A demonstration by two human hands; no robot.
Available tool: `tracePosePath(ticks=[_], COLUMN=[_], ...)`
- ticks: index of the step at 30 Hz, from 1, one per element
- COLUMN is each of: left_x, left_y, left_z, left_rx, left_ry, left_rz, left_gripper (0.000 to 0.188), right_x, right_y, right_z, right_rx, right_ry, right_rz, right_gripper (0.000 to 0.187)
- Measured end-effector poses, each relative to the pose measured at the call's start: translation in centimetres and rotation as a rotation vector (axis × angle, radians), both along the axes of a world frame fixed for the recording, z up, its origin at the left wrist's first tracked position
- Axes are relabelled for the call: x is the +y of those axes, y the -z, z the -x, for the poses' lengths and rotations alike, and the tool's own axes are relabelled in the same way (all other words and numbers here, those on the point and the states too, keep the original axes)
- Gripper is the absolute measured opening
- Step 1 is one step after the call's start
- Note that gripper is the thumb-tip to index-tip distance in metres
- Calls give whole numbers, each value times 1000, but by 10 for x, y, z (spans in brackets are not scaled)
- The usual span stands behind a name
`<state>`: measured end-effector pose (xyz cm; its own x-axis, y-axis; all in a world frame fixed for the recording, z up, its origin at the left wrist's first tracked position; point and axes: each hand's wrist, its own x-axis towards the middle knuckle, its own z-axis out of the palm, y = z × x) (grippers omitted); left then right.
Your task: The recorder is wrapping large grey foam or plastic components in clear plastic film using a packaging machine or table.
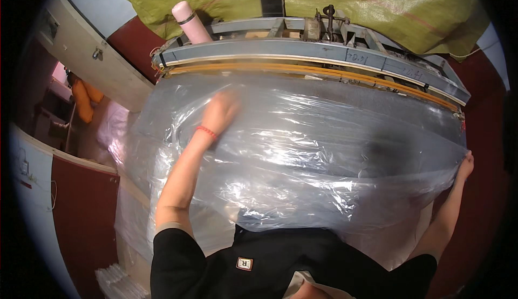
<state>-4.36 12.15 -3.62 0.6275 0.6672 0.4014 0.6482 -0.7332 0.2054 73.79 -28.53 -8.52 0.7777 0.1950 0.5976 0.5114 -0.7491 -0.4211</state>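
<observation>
A wide sheet of clear plastic film (291, 153) spreads in front of me, wrinkled and shiny, from below the sealing machine's long bar down to my chest. My left hand (220, 111), with a red bracelet on its wrist, is over the upper left part of the film; its fingers are smeared by motion. At the far right, my right hand (467, 165) pinches the film's edge and pulls it into a taut corner. Just beyond the film runs the long grey metal bar (302, 48) of the machine, with an orange strip (302, 69) along its near side.
A pink bottle (191, 22) stands behind the bar at the left. Metal clamp parts (328, 24) rise behind its middle, before a yellow-green woven sheet (345, 2). A door (102, 56) is open on the left. More folded clear film (121, 280) lies low at the left.
</observation>
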Motion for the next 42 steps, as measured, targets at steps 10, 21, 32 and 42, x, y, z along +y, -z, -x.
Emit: tracePosePath(ticks=[10,21,32,42], left_x=[25,77,155,136], left_y=[2,1,43,21], left_z=[-25,7,46,38], left_rx=[-209,-1047,-1208,-1402], left_ry=[-262,-504,-434,-546], left_rz=[-52,279,311,331], left_gripper=[14,13,15,5], right_x=[-57,119,214,201], right_y=[-37,-37,-1,-13], right_z=[10,44,52,42], right_rx=[476,-202,192,158], right_ry=[-346,-126,-327,-84], right_rz=[-865,-83,-696,-746], right_gripper=[34,31,16,20])
